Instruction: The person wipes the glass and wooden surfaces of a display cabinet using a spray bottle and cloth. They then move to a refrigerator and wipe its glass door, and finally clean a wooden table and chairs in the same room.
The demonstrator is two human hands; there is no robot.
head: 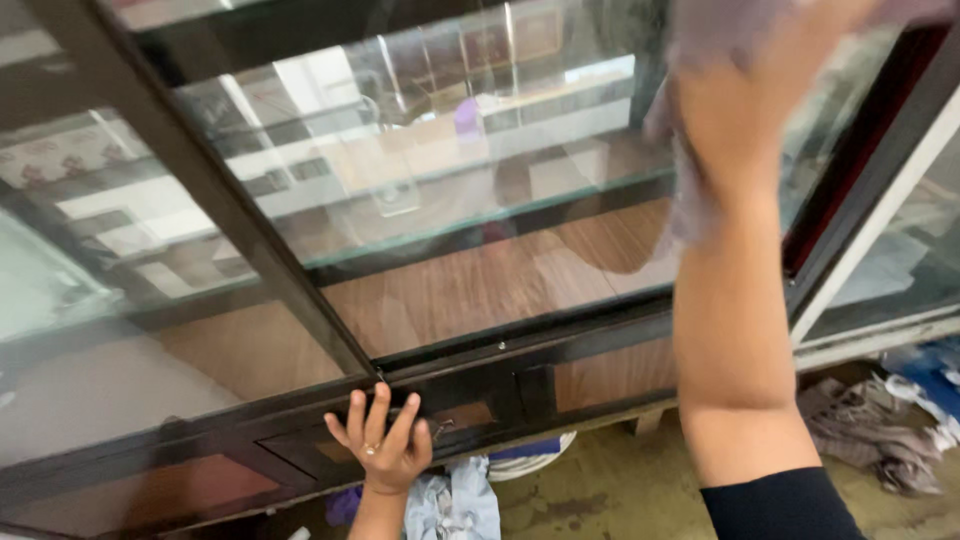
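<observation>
At about 7 o'clock, the left hand (383, 448) is laid flat, fingers spread, on the dark lower frame (300, 415) of a glass-fronted cabinet, holding nothing. Toward 1 o'clock, the right hand (745, 105) is pressed with a greyish cloth (690, 190) against the glass door (470, 180); its grip on the cloth is mostly hidden. Streaks and haze are seen on the pane, so wiping is judged partly done. Rags (870, 430) are heaped on the floor at 4 o'clock.

A single head-worn view looks down, tilted, close onto a glass-fronted cabinet (450, 230).
</observation>
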